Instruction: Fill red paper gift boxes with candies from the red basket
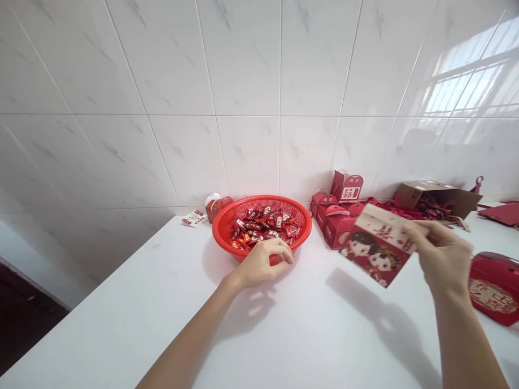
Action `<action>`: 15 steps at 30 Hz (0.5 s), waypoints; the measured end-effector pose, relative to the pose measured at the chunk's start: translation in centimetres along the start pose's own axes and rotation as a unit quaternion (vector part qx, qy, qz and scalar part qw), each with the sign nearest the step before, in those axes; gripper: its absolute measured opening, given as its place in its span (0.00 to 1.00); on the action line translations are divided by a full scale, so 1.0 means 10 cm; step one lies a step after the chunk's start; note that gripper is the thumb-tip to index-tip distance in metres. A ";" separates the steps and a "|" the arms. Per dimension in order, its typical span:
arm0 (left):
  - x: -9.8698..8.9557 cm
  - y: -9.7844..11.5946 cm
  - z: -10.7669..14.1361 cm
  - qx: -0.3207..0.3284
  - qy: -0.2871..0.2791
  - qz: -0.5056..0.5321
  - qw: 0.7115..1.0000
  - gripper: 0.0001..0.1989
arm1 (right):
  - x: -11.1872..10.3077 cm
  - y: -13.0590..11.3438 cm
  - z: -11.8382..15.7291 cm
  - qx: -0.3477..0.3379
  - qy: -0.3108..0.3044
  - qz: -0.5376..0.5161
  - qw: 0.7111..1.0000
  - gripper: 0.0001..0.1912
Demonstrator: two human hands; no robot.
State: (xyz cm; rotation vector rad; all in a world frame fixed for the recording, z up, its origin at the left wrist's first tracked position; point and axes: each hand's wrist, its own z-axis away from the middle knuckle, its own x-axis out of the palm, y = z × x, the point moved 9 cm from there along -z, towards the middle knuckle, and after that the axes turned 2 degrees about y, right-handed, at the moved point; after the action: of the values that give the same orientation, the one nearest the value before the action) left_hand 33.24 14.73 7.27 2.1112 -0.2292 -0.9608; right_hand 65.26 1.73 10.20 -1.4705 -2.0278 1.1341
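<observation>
My right hand [444, 254] holds up a small red and cream paper packet [375, 246] by its upper right edge, tilted above the white table. Two cartoon figures are printed on its front; whether it is a bag or a flat box I cannot tell. In front of a red plastic basket [221, 237] is my left hand [263, 262], fingers loosely curved, with a gap between thumb and fingers and nothing visible in it. Many small wrapped sweets [267, 221], mostly red, lie in the basket.
Several red gift boxes [338, 224] stand right of the basket by the tiled wall. A cardboard box [438, 194] with red ribbons [395, 208] is farther right. A large red box [494, 289] sits at the right edge. Left of the basket lies a printed card [194, 218].
</observation>
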 end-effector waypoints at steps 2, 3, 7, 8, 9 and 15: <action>0.03 -0.01 0.00 -0.005 -0.010 0.002 1.000 0.06 | -0.23 0.18 -0.13 0.020 0.075 0.039 0.996 0.13; 0.03 -0.02 -0.01 -0.008 -0.011 0.000 1.000 0.06 | -0.27 0.26 -0.17 0.027 0.090 0.060 0.994 0.13; 0.04 -0.03 0.00 -0.024 -0.013 -0.015 1.000 0.05 | -0.02 0.60 -0.27 0.049 0.051 0.127 0.989 0.12; 0.05 -0.03 0.00 -0.026 -0.013 -0.017 0.999 0.05 | 0.09 0.68 -0.27 0.055 0.029 0.135 0.989 0.12; 0.05 -0.02 0.01 -0.029 -0.015 -0.019 0.999 0.05 | 0.20 0.75 -0.26 0.060 0.006 0.138 0.989 0.11; 0.05 -0.02 0.00 -0.040 -0.045 -0.023 0.998 0.05 | 0.59 0.93 -0.13 0.052 -0.097 0.106 0.988 0.18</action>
State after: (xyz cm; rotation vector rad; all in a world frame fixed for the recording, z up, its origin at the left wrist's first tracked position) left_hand 33.58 14.68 6.83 2.0110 -0.1858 -1.0767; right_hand 69.55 8.72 2.79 -1.6064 -1.9354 1.4972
